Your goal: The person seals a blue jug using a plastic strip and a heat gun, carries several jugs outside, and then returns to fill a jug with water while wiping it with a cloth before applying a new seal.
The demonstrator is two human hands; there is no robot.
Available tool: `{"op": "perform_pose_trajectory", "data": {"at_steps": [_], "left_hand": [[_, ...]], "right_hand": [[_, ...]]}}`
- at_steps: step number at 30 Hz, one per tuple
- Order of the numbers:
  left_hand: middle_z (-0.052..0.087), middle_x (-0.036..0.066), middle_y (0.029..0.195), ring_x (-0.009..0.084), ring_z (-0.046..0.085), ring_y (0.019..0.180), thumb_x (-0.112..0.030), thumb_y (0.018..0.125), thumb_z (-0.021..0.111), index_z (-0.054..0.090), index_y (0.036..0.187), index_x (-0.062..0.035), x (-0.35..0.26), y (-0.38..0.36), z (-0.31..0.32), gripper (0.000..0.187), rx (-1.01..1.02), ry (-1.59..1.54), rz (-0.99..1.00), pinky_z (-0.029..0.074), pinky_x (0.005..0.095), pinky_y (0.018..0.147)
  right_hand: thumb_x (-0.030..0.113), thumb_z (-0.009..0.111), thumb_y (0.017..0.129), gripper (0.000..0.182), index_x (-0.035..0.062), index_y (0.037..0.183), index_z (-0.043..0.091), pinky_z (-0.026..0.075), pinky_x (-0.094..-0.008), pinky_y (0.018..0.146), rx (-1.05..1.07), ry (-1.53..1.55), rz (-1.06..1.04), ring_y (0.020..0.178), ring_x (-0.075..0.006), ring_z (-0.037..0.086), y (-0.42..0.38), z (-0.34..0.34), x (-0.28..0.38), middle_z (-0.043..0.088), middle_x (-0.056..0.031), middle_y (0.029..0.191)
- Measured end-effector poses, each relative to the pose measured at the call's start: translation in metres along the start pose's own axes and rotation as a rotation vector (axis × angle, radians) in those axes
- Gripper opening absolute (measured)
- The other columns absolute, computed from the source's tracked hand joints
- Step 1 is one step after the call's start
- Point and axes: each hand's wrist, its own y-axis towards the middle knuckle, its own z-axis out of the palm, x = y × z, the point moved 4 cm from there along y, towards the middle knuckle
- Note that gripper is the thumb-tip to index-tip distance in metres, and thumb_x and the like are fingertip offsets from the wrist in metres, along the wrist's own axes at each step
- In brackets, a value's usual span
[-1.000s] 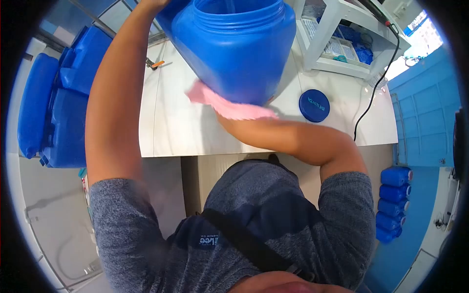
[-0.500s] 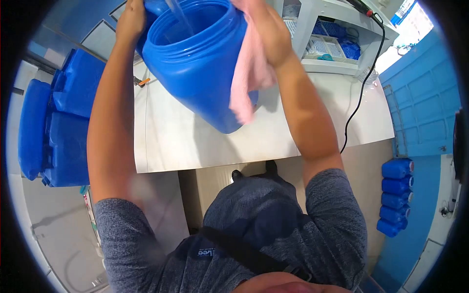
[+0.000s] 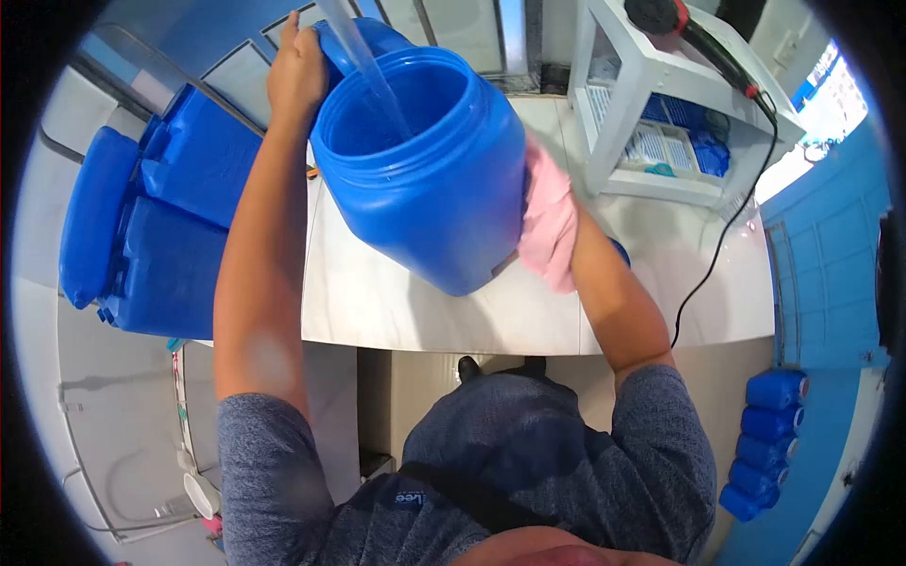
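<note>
A wide-mouthed blue plastic drum (image 3: 429, 212) with a threaded neck stands tilted on the white tabletop. A clear tube (image 3: 363, 61) runs down into its mouth. My left hand (image 3: 298, 77) is beside the drum's far left, fingers curled at the edge of a rounded blue plastic piece (image 3: 373, 38) behind the neck. On the drum's right side, a pink cloth (image 3: 549, 222) lies against the wall with my right hand (image 3: 578, 219) in it, its fingers mostly hidden by the fabric. A small part of a blue round object (image 3: 619, 251) shows past my right forearm.
Blue jerrycans (image 3: 165, 255) stand to the left. A white shelf unit (image 3: 651, 160) at the back right holds packets, with a black-and-red corded tool (image 3: 703, 47) on top and its cable (image 3: 722, 226) hanging across the tabletop. Several small blue containers (image 3: 763, 443) line the right wall.
The view has shifted, so the drum and tabletop sit lower in it. The pink cloth has moved from near the drum's rim down to its right side, along with my right hand.
</note>
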Motion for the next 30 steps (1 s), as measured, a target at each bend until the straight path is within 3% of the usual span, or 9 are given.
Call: {"op": "perform_pose_trajectory", "data": {"at_steps": [5,8,9,13,19,21,23,26,30], "left_hand": [[0.069,0.016,0.103,0.0314,0.068,0.089,-0.044,0.105,0.033,0.038,0.152,-0.0126,-0.008,-0.003,-0.003,0.056,-0.04,0.044,-0.001,0.052,0.042,0.08],[0.05,0.026,0.144,0.0437,0.051,0.129,-0.045,0.096,0.032,0.028,0.155,-0.0034,-0.015,-0.003,-0.001,0.072,-0.122,0.171,-0.006,0.038,0.0443,0.108],[0.05,0.026,0.144,0.0437,0.051,0.129,-0.045,0.096,0.032,0.028,0.155,-0.0034,-0.003,0.002,0.002,0.072,-0.127,0.176,-0.002,0.038,0.0443,0.108],[0.043,0.025,0.15,0.0419,0.046,0.135,-0.045,0.097,0.033,0.025,0.156,-0.0015,-0.029,-0.005,-0.003,0.073,-0.15,0.167,0.025,0.036,0.0423,0.111],[0.046,0.028,0.147,0.0425,0.047,0.134,-0.044,0.096,0.033,0.028,0.154,0.0004,-0.015,-0.002,-0.001,0.073,-0.111,0.159,-0.034,0.037,0.043,0.11],[0.029,0.02,0.16,0.0316,0.039,0.143,-0.036,0.107,0.036,0.049,0.139,0.0054,0.007,0.008,0.002,0.054,-0.083,0.22,0.061,0.035,0.0367,0.113],[0.032,0.02,0.158,0.0327,0.043,0.137,-0.034,0.105,0.038,0.05,0.137,0.0038,0.023,0.013,0.005,0.051,-0.074,0.274,0.145,0.038,0.0382,0.109],[0.036,0.019,0.156,0.0344,0.05,0.129,-0.032,0.103,0.041,0.052,0.134,0.0014,0.032,0.015,0.003,0.046,-0.061,0.359,0.21,0.042,0.0404,0.103],[0.042,0.019,0.153,0.0367,0.059,0.118,-0.028,0.101,0.045,0.054,0.13,-0.0019,0.045,0.024,0.001,0.04,-0.039,0.465,0.293,0.048,0.0433,0.094]], "right_hand": [[0.016,0.053,0.099,0.041,0.0007,0.137,0.053,0.048,-0.0306,0.1,0.081,-0.3,-0.358,0.118,-0.0313,0.058,0.153,-0.009,0.039,0.062,-0.0145,0.123],[0.013,0.054,0.098,0.041,0.0008,0.137,0.053,0.049,-0.0304,0.098,0.186,-0.474,-0.566,0.116,-0.033,0.059,0.261,0.02,-0.038,0.063,-0.015,0.121],[0.026,0.063,0.085,0.029,0.0035,0.087,0.045,0.046,-0.0344,0.073,0.063,-0.399,-0.923,0.083,-0.0278,0.057,0.224,0.016,0.041,0.053,-0.0134,0.079],[0.028,0.062,0.088,0.031,0.0022,0.1,0.049,0.043,-0.0345,0.084,0.229,-0.246,-0.631,0.095,-0.0292,0.058,0.23,0.006,0.051,0.055,-0.0165,0.095],[0.03,0.06,0.092,0.042,0.0004,0.121,0.053,0.04,-0.0345,0.1,0.175,-0.13,-0.583,0.113,-0.0313,0.058,0.207,0.004,0.031,0.057,-0.0211,0.118],[0.031,0.06,0.094,0.046,-0.0002,0.127,0.055,0.039,-0.0345,0.105,0.123,-0.068,-0.623,0.119,-0.032,0.058,0.171,-0.007,0.024,0.058,-0.0227,0.126],[0.032,0.059,0.095,0.051,-0.0008,0.134,0.056,0.038,-0.0346,0.111,0.089,0.014,-0.625,0.125,-0.0327,0.058,0.124,-0.021,0.027,0.059,-0.0242,0.134],[0.033,0.06,0.094,0.052,0.0013,0.135,0.057,0.038,-0.0332,0.11,-0.127,-0.044,-0.14,0.124,-0.0297,0.058,0.056,-0.022,0.035,0.06,-0.0209,0.134],[0.032,0.06,0.095,0.051,0.0032,0.137,0.055,0.038,-0.0315,0.11,0.018,0.121,-0.014,0.124,-0.027,0.057,0.047,-0.04,0.035,0.059,-0.0175,0.133]]}}
